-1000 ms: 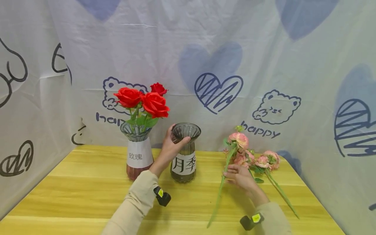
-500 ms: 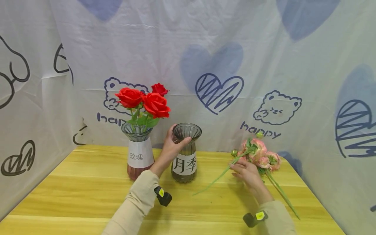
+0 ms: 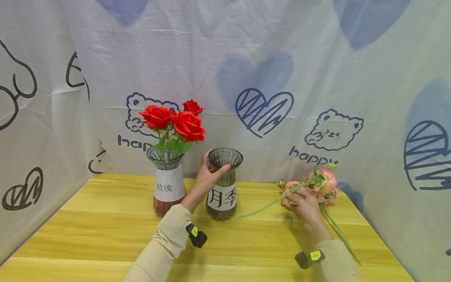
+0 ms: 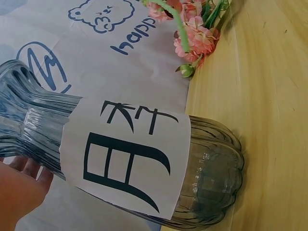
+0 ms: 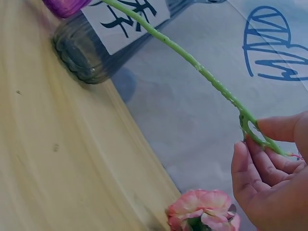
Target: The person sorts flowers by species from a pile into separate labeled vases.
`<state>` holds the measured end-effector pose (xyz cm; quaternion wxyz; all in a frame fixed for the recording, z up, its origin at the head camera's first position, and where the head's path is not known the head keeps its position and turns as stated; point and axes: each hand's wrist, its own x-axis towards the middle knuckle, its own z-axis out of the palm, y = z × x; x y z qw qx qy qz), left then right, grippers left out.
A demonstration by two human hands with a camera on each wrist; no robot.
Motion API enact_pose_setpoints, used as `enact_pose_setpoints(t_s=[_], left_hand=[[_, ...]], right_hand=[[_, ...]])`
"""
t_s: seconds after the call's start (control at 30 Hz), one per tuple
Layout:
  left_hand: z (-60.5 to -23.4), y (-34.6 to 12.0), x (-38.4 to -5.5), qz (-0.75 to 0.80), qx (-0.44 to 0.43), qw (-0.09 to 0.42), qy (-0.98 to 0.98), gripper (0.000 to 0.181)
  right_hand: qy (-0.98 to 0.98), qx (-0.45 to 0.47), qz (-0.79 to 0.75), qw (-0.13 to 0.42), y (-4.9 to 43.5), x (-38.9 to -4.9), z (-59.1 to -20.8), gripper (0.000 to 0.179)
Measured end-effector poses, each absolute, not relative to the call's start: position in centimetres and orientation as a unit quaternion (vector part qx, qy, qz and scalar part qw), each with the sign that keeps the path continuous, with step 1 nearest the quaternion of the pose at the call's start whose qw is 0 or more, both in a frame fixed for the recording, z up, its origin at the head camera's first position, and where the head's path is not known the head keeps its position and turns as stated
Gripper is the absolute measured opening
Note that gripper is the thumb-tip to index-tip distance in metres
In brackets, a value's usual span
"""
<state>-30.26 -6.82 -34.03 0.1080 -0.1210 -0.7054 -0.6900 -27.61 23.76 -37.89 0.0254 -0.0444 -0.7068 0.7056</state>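
Note:
My left hand point(image 3: 207, 178) grips the neck of a grey glass vase point(image 3: 221, 213), thumb over its near side just below the rim. A white paper label point(image 4: 130, 159) with black characters wraps the vase, which stands upright on the table. On the right, my right hand point(image 3: 310, 209) pinches the green stem point(image 5: 197, 65) of a pink flower point(image 3: 327, 181) between thumb and fingers. Its bloom points to the right and the bare stem end slants down toward the vase. More pink flowers point(image 3: 290, 187) lie just behind that hand, partly hidden by it.
Left of the grey vase stands another glass vase point(image 3: 168, 207), with reddish lower part and white label, holding red roses point(image 3: 189, 126). A loose stem point(image 3: 340, 235) extends toward the front right of the wooden table point(image 3: 105, 235). A printed cloth point(image 3: 211, 35) hangs close behind.
My right hand has moved slightly right, tilting the flower: its bloom has gone right and its stem end has swung up and toward the vase. My left hand keeps its grip on the vase.

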Motion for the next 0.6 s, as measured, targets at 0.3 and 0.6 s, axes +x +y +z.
enact_pose_setpoints(t_s=[0.3,0.6], left_hand=[[-34.0,-6.8,-30.0,-0.69,-0.114,0.103,-0.707,0.084],[-33.9,-6.8,-30.1,-0.688,-0.111,0.1,-0.711,0.083]], right_hand=[[-0.713,-0.053,0.697,0.054,24.9,-28.6,-36.8,0.021],[-0.731,-0.057,0.676,0.076,25.6,-29.5,-33.9,0.031]])
